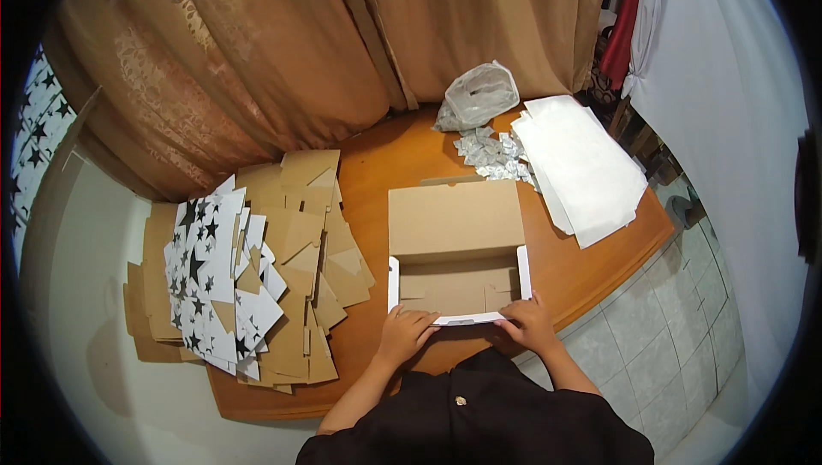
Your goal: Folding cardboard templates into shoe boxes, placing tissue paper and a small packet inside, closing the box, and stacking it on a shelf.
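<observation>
A brown cardboard box (454,288) with white outer faces stands in front of me on the table, its lid (455,218) folded up and back. White side walls rise at its left and right, and creased flaps show on its inner floor. At the near left corner, my left hand (407,334) has its fingers closed over the front wall. My right hand (528,324) grips the same wall near the right corner. Between the hands runs the white front edge, with a small slot in it. Nothing lies inside the box.
Left of the box is a messy pile of flat brown cardboard blanks (295,242), some with white star-printed faces (201,272). Behind, at right, are small silvery packets (497,155), a translucent plastic bag (481,95) and stacked white sheets (582,169). Brown curtains (257,54) hang beyond the wooden table (360,169).
</observation>
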`<state>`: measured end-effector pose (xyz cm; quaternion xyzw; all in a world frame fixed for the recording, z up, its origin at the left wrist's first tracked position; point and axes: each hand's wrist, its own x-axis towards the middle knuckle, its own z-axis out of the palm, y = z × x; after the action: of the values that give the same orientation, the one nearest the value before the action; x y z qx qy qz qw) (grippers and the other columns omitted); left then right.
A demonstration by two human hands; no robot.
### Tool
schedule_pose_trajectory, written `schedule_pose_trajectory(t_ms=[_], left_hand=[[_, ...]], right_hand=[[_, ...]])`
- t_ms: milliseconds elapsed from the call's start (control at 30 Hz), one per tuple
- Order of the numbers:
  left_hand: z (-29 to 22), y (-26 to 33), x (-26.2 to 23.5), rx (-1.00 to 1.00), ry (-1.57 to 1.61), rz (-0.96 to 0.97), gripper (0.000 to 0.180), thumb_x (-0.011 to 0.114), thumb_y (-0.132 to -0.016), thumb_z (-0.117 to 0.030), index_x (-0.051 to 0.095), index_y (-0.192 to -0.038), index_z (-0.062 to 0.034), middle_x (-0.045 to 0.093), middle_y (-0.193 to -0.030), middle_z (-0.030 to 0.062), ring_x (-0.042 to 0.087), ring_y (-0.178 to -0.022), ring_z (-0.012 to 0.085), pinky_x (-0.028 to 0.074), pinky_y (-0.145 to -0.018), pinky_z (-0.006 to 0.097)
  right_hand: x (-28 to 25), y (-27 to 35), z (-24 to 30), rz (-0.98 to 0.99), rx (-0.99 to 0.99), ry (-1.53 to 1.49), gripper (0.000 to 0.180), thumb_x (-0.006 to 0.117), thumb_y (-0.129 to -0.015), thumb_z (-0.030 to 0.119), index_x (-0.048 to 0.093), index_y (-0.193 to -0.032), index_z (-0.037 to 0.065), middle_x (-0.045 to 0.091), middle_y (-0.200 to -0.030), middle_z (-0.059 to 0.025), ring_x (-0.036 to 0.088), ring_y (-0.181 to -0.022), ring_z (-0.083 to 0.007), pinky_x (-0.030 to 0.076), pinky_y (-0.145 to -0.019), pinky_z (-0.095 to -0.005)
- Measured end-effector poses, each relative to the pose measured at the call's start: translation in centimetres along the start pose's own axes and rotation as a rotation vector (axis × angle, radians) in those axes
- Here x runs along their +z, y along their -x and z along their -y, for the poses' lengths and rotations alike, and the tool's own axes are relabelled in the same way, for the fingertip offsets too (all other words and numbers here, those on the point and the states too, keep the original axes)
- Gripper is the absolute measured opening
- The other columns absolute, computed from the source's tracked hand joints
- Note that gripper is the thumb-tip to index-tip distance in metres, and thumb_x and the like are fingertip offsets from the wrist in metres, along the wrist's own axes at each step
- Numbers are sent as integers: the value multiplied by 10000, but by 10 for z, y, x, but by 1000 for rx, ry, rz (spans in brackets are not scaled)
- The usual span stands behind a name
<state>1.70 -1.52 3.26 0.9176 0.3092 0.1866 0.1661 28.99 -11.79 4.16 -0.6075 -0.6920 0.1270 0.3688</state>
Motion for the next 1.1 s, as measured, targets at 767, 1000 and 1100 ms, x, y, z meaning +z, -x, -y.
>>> schedule_pose_trajectory(t_ms=[767, 1000, 1100], left_hand=[[-6, -40, -46, -48, 226, -113, 284, 610, -834, -270, 649, -1049, -88, 633, -996, 115, 575, -953, 279, 425, -845, 377], [-24, -73, -50, 26, 307, -185, 225, 600, -843, -232, 657, -1003, -85, 638, -969, 98, 577, -930, 272, 424, -829, 376], [-31, -80, -51, 63, 312, -172, 214, 594, -847, -224, 658, -995, -83, 638, -968, 95, 577, -932, 267, 419, -840, 372]], right_hand=[[-20, -43, -209, -344, 709, 617, 96, 584, -760, 34, 574, -855, 22, 574, -870, -160, 548, -873, -357, 461, -754, -422], [-26, 0, -221, -514, 486, 330, 90, 598, -787, 75, 628, -854, 23, 597, -913, -153, 541, -912, -346, 454, -767, -401], [-26, 6, -190, -471, 410, 429, 118, 607, -793, 93, 638, -877, 16, 605, -917, -154, 550, -886, -345, 457, -762, -384]])
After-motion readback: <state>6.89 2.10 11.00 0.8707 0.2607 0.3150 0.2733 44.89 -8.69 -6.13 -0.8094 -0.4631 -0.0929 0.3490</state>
